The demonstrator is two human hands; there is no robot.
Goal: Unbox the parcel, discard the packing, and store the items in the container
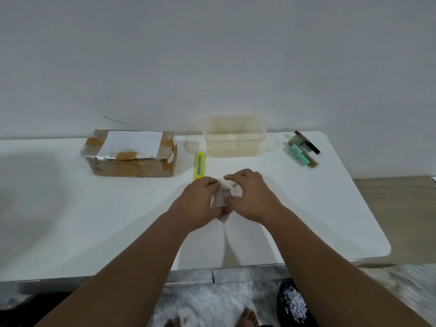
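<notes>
My left hand (199, 200) and my right hand (251, 195) both grip a crumpled piece of white packing paper (224, 197) just above the middle of the white table (106, 220). Whether anything is wrapped inside the paper is hidden. A taped brown cardboard parcel (132, 153) with a white label lies at the back left. The clear plastic container (233, 135) stands at the back centre with nothing visible inside. Several small items (303, 148), green and dark tubes, lie at the back right.
A yellow utility knife (199, 165) lies between the parcel and the container, just beyond my left hand. A dark bin (295, 303) holding shredded paper stands on the floor under the table's front right edge, beside my bare feet.
</notes>
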